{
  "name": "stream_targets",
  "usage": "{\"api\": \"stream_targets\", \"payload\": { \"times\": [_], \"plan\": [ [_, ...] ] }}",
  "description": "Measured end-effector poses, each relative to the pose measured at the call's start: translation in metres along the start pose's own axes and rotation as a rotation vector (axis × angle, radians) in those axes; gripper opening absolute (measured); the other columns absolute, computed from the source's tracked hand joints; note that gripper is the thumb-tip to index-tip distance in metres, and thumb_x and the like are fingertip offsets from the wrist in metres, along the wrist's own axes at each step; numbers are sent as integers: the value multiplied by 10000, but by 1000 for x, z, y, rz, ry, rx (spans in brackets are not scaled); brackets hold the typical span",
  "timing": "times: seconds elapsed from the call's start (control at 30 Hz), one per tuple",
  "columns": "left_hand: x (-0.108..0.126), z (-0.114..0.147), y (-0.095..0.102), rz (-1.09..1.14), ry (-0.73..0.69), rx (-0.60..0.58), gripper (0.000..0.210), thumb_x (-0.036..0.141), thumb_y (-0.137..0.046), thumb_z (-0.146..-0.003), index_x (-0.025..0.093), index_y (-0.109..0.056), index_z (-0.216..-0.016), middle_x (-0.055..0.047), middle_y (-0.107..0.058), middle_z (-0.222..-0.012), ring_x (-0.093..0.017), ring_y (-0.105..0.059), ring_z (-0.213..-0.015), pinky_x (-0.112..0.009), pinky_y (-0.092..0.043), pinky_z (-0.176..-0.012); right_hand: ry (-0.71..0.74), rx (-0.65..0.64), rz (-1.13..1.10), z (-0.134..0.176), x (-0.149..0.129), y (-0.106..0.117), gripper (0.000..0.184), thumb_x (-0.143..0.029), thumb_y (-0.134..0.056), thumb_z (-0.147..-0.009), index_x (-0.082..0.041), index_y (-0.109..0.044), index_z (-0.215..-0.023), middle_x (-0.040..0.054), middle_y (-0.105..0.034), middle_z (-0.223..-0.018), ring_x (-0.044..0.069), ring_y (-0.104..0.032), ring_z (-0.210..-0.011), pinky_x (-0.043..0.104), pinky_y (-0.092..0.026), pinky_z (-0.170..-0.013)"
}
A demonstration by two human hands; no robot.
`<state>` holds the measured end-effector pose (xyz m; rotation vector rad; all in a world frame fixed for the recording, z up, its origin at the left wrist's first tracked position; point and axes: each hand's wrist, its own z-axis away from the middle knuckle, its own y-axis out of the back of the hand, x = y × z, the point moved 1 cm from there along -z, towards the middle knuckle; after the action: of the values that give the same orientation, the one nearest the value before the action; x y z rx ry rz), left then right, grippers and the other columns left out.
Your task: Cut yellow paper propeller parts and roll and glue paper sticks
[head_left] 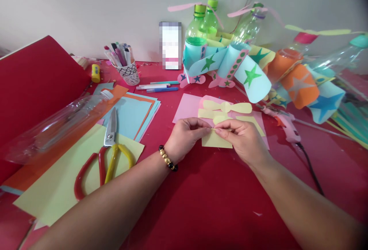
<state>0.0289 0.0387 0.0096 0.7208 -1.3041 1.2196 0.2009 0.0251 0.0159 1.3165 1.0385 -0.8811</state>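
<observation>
Between my two hands is a small piece of pale yellow paper (217, 139), pinched along its top edge. My left hand (190, 134), with a beaded bracelet on the wrist, has thumb and forefinger closed on that edge. My right hand (244, 137) pinches the same edge just beside it, the fingertips nearly touching. Just beyond lie a yellow paper propeller shape (225, 107) and other yellow cut pieces, partly hidden by my fingers. These rest on pink paper (185, 108).
Scissors (110, 142) lie on paper sheets at left, near a clear plastic bottle (66, 118). A cup of markers (126, 72), loose pens (158, 87) and a phone (171, 47) are at the back. Bottle airplanes (230, 62) stand at right, behind a pink glue gun (283, 123) with a black cord.
</observation>
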Motion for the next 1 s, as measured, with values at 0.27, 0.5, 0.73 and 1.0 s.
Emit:
{"api": "stream_targets", "payload": {
  "times": [0.27, 0.5, 0.73, 1.0],
  "plan": [
    [-3, -2, 1, -6, 14, -36, 207, 315, -689, -722, 116, -653, -767, -33, -625, -716, -97, -525, -619, -239, -431, -603, 90, 47, 109, 3, -7, 0, 84, -265, -641, -800, -210, -704, -799, 4, -652, -700, 123, -530, -591, 254, -424, -533],
    [0, -1, 0, -16, 5, -48, 175, 276, -698, -709, 115, -639, -744, 1, -582, -640, -70, -478, -559, -216, -397, -558, 82, 19, 76, 3, -5, 0, 86, -264, -641, -804, -205, -700, -824, 11, -653, -727, 131, -540, -626, 256, -424, -549],
    [-1, -1, -1, -18, 19, -46, 194, 301, -685, -728, 114, -640, -753, -2, -574, -652, -70, -463, -575, -218, -374, -564, 128, 18, 59, 4, -7, -1, 85, -228, -629, -820, -237, -706, -857, -16, -642, -724, 104, -502, -610, 232, -403, -539],
    [-1, 0, -1, 94, 70, -76, 197, 310, -701, -724, 118, -655, -727, -4, -587, -675, -67, -467, -616, -210, -362, -604, 183, 19, 92, 4, -8, 0, 102, -205, -616, -829, -250, -703, -858, -35, -611, -671, 92, -474, -568, 228, -383, -503]
  ]
}}
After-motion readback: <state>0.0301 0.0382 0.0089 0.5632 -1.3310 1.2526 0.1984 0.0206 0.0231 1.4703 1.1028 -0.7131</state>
